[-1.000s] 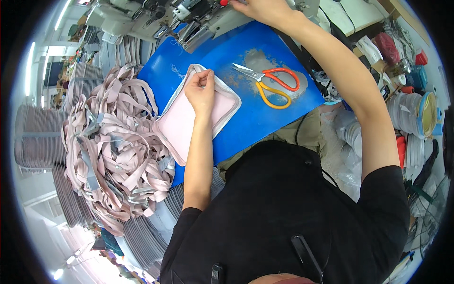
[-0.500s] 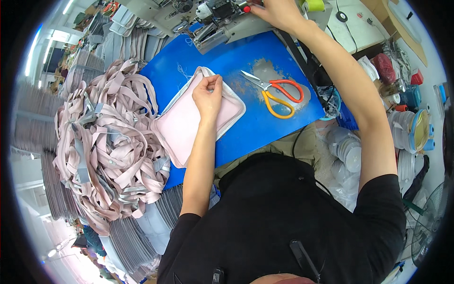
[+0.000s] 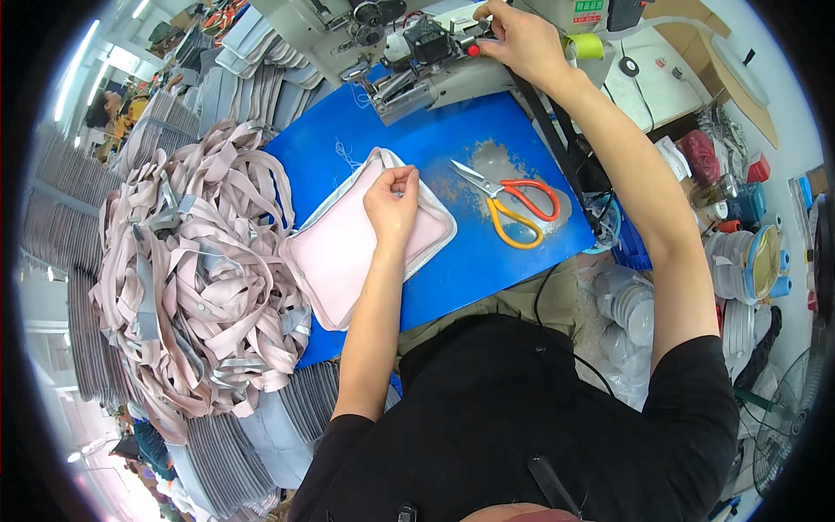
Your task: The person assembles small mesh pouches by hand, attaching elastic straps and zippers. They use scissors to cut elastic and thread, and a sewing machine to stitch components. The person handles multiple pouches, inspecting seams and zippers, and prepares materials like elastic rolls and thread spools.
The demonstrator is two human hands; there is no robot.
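My left hand (image 3: 391, 205) is closed in a pinch above a pale pink padded fabric piece (image 3: 335, 261) with a grey-white edge. Whatever its fingertips hold, if anything, is too small to make out. The piece lies on the blue tabletop (image 3: 426, 300). My right hand (image 3: 526, 43) reaches up to the sewing machine (image 3: 470, 83), its fingers curled round a small part beside a red knob (image 3: 473, 50). That part is mostly hidden. To the right of the fabric piece lie scissors (image 3: 506, 193) with one red and one yellow handle, blades partly apart.
A big tangled heap of pink and grey straps (image 3: 204, 287) borders the table's left side. Stacked grey pieces (image 3: 230, 457) stand below it. A yellow-green thread spool (image 3: 584, 46) is beside my right wrist. Loose threads (image 3: 346, 155) lie near the machine.
The whole view has shifted slightly, so the table and machine appear lower. My right hand's fingers have curled more at the machine part. My left hand stays over the pink piece.
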